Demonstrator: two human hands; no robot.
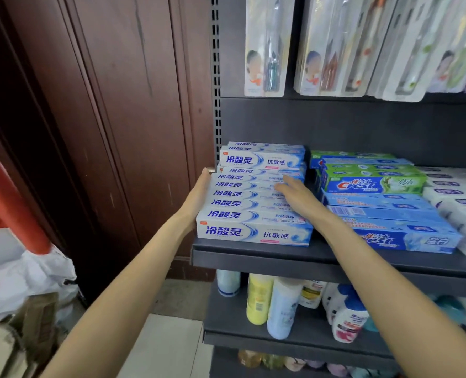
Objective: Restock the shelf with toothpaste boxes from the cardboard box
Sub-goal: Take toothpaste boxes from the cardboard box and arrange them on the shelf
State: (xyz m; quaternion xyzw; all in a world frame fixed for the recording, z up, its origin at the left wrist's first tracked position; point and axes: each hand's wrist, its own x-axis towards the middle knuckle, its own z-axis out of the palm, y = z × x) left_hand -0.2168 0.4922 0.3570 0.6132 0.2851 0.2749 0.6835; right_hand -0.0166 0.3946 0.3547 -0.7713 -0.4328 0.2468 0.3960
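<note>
Head view: I see my left hand (199,190) flat against the left end of the white-and-blue toothpaste boxes (249,203) on the shelf (253,257); my right hand (298,197) rests on top, fingers (290,181) straight, gripping nothing; this row looks nearly full; the cardboard box is not clearly visible, so I cannot tell what remains.

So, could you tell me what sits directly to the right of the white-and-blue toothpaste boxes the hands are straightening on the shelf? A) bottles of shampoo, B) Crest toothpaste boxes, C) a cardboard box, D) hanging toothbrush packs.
B: the stack of Crest toothpaste boxes lies on the same shelf, right beside the white-and-blue toothpaste boxes that the left hand and right hand touch.
</note>
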